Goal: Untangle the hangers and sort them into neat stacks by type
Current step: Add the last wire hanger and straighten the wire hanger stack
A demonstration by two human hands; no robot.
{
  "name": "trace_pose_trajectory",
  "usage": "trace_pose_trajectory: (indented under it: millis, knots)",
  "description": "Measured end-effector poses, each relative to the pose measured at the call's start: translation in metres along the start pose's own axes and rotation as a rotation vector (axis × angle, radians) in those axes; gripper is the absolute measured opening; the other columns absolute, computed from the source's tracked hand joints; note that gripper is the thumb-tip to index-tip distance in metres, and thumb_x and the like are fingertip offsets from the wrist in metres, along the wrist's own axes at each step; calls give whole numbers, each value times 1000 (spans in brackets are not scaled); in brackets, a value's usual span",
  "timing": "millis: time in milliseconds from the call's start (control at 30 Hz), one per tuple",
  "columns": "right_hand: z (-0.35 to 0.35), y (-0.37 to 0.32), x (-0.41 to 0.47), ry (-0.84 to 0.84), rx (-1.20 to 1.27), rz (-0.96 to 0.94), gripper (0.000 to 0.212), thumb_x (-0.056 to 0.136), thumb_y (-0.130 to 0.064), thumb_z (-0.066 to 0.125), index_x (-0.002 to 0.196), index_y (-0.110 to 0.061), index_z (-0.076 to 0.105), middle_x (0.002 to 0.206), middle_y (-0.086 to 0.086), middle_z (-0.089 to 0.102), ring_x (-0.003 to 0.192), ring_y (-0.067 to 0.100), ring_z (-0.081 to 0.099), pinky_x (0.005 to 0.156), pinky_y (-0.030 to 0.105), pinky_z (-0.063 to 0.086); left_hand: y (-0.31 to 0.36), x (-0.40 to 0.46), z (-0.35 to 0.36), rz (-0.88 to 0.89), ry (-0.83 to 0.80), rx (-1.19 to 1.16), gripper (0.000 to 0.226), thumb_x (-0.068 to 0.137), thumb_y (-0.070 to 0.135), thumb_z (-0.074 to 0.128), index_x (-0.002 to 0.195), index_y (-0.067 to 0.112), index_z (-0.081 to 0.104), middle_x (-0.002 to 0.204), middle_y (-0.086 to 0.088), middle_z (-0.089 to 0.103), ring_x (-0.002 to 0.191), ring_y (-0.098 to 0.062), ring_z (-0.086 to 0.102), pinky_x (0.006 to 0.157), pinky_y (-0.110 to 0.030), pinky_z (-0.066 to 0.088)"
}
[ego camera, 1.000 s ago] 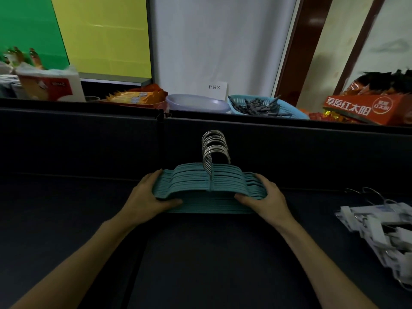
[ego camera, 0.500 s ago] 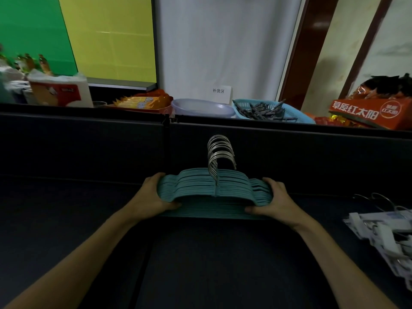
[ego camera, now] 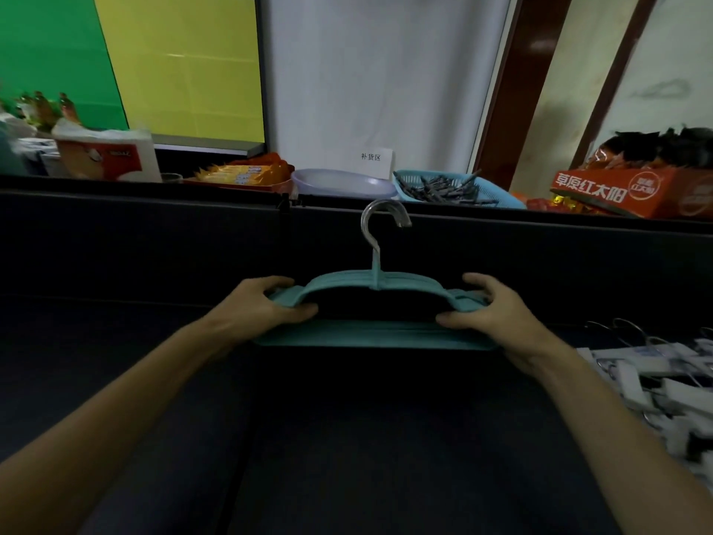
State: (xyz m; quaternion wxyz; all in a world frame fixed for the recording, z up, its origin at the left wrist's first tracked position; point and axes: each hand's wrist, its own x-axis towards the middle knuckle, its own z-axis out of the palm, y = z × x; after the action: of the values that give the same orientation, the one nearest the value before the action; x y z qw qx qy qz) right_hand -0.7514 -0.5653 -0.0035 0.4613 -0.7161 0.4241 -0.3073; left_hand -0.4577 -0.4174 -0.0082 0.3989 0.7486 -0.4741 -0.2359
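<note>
Teal hangers (ego camera: 370, 279), squared into 1 upright stack, silver hooks (ego camera: 380, 218) aligned, ends gripped by left hand (ego camera: 262, 307) and right hand (ego camera: 490, 310).

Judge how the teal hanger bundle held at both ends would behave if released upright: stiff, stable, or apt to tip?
The teal hanger bundle looks stiff: no sag between left hand and right hand. Standing on its thin edge, it would probably topple. Separate hangers may slide apart.

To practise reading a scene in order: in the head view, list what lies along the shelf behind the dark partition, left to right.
White and red packet → orange snack packs → pale lilac basin → blue basket of grey pieces → orange box with white lettering.
</note>
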Motion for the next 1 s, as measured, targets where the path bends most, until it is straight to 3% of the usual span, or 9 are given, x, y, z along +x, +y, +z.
trace_pose_trajectory:
  millis: [100, 200, 267, 333, 400, 533, 633, 800, 1000]
  knots:
    - [-15, -18, -14, -141, -49, 126, 81, 60, -23, 88, 132, -17, 50, 111, 1, 61, 97, 12, 59, 74, 22, 46, 11, -10, -10, -39, -142, 34, 71, 58, 65, 78, 116, 26, 66, 108, 7, 65, 92, -6, 61, 76, -20, 46]
    - [-24, -22, -23, -279, -150, 284, 74, 45, -40, 92, 110, -13, 70, 107, 10, 70, 96, 25, 67, 83, 41, 56, 19, -21, -19, -106, -318, 143, 71, 52, 76, 72, 101, 25, 73, 101, 3, 71, 93, -14, 67, 89, -35, 51]
    - [-25, -19, -24, -320, -162, 380, 72, 36, -45, 94, 98, -12, 76, 102, 16, 72, 93, 32, 69, 80, 46, 57, 21, -26, -22, -181, -423, 160, 76, 48, 76, 73, 99, 19, 75, 95, -2, 74, 88, -21, 71, 84, -40, 56]
    - [-21, -17, -26, -343, -176, 442, 68, 41, -43, 93, 98, -11, 75, 104, 17, 71, 95, 33, 68, 74, 44, 58, 23, -30, -24, -245, -477, 158, 76, 45, 71, 74, 98, 16, 74, 90, -4, 75, 83, -23, 72, 71, -38, 58]
    - [-14, -16, -26, -354, -181, 483, 64, 50, -41, 91, 103, -11, 72, 107, 17, 69, 98, 33, 66, 71, 42, 58, 22, -32, -25, -295, -472, 160, 75, 46, 70, 76, 98, 15, 73, 89, -7, 75, 81, -24, 72, 66, -36, 57]
    - [6, -18, -17, -287, -198, 483, 50, 69, -36, 83, 109, -12, 64, 110, 15, 63, 97, 31, 63, 66, 40, 58, 17, -29, -28, -389, -394, 123, 63, 65, 61, 74, 105, 13, 67, 103, -15, 68, 88, -31, 70, 72, -46, 59]
    - [18, -23, -10, -269, -232, 461, 44, 74, -32, 79, 108, -10, 63, 106, 15, 63, 94, 30, 64, 67, 43, 59, 15, -26, -31, -424, -339, 100, 63, 66, 56, 76, 107, 8, 65, 106, -17, 66, 91, -34, 68, 70, -50, 59]
    - [29, -21, -4, -312, -270, 423, 49, 68, -38, 83, 107, -13, 68, 101, 11, 71, 89, 25, 70, 73, 41, 60, 9, -23, -33, -406, -259, 165, 64, 60, 53, 80, 93, 0, 68, 90, -15, 70, 75, -27, 71, 57, -40, 59]
    - [28, -13, -10, -309, -300, 325, 39, 72, -39, 81, 103, -17, 71, 98, 5, 72, 88, 19, 70, 73, 33, 59, 3, -19, -31, -227, -239, 336, 53, 63, 62, 74, 77, 10, 75, 77, -3, 71, 69, -16, 67, 51, -23, 49]
